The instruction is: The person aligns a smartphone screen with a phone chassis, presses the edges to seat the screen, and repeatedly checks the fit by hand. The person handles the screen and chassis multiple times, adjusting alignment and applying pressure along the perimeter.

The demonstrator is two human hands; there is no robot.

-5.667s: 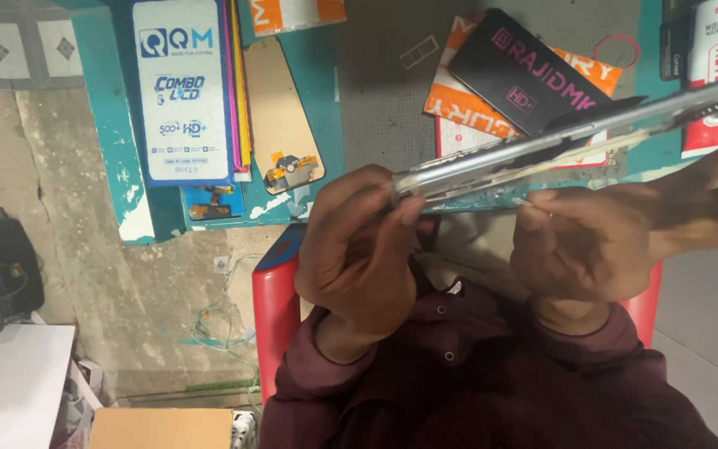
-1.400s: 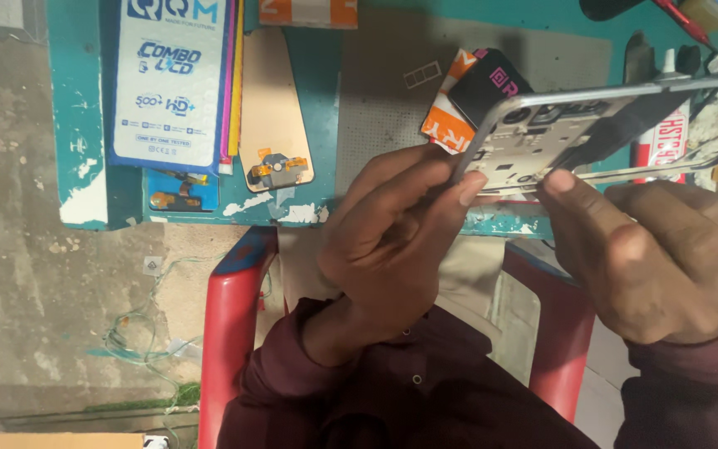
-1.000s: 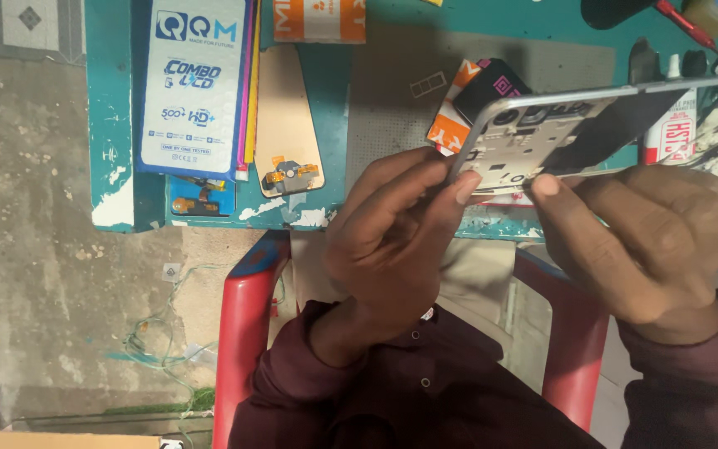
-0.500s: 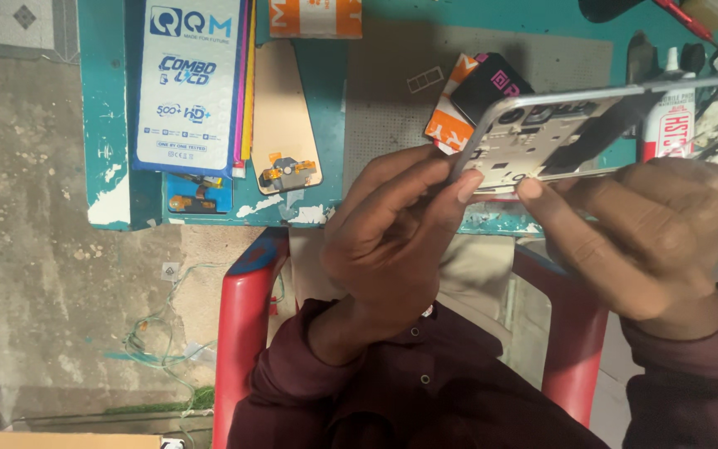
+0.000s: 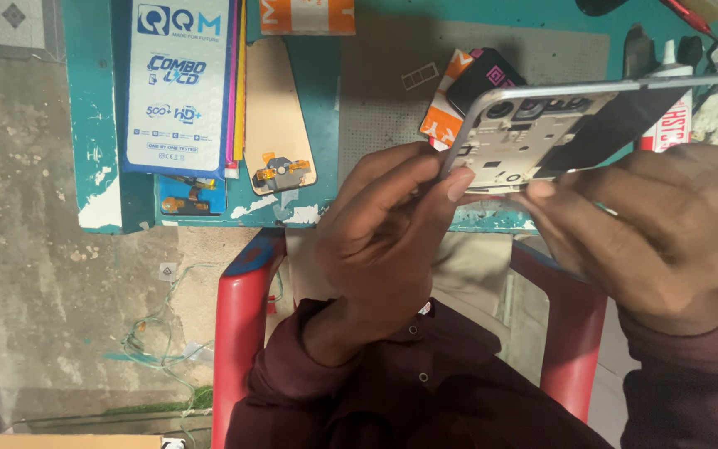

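- Holding an opened phone frame between both hands, we keep it tilted above the near edge of the desk, its bare metal inside facing us.
- Our left hand pinches the frame's left end, fingertips closed on its rounded corner.
- Our right hand grips the frame's lower edge from the right, fingers curled shut against it.
- The frame is thin and silvery with a smooth rim; round camera holes sit near its left end, and a dark glossy panel covers its right part.
- The desk has a teal painted top, chipped and flaking white at its near left corner.
- A grey work mat, matt and finely textured, lies on the middle of the desk under the frame.
- A tall white and blue box lies flat near the left edge, with a tan phone-shaped sheet just beside it.
- A small part with orange flex strips rests at the near edge on that sheet.
- An orange and white box pokes out behind the frame's left end.
- Red plastic chair arms frame our lap, sleeves dark maroon.
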